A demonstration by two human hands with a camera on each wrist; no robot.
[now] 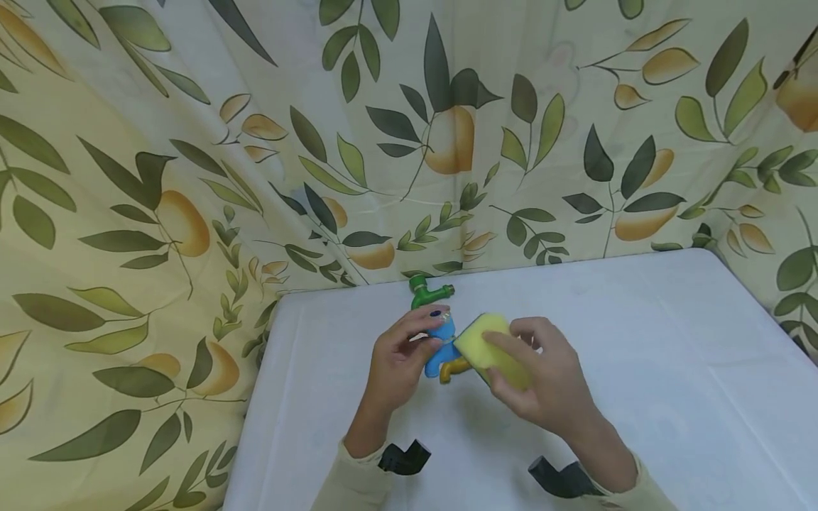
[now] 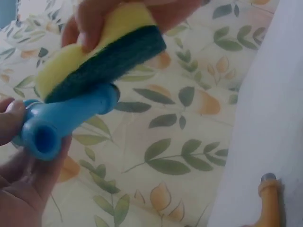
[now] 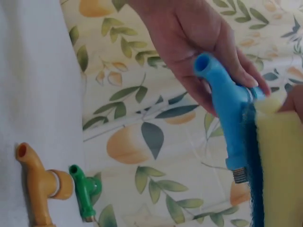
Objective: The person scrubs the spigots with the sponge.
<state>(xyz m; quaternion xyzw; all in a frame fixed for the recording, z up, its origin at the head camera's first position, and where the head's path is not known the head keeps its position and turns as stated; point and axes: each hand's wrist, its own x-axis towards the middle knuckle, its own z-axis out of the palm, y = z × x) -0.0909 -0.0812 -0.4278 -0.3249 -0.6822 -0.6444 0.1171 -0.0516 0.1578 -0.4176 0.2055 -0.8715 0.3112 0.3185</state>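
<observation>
A: Start with the largest. See what?

B: See a cream cloth (image 1: 140,284) printed with green leaves and orange fruit, hanging in folds from nine o'clock round through twelve to three.

A: And next in size?

B: Find a flat white bench (image 1: 671,397) with rounded far corners, stretching down towards six o'clock. Notice then two pale long sleeves (image 1: 351,486), reaching in at seven and five o'clock.

A: And the hands?

B: Look at the right hand (image 1: 552,380) first, with its grip curled round a yellow block sponge (image 2: 109,59) backed in dark green. Look next at the left hand (image 1: 397,358), with its grip pinching the handle end of a bright blue, plastic-looking tap (image 3: 228,109).

A: Placed where, exactly?

B: Held up off the bench, between both hands, with the sponge at three o'clock, green side touching the tap's body.

A: Anything smaller?

B: Spot an orange, plastic-looking bent tap (image 3: 40,187) on the bench, at five o'clock from the blue one. Spot last a small green tap (image 1: 431,293) at twelve, near the far edge.
</observation>
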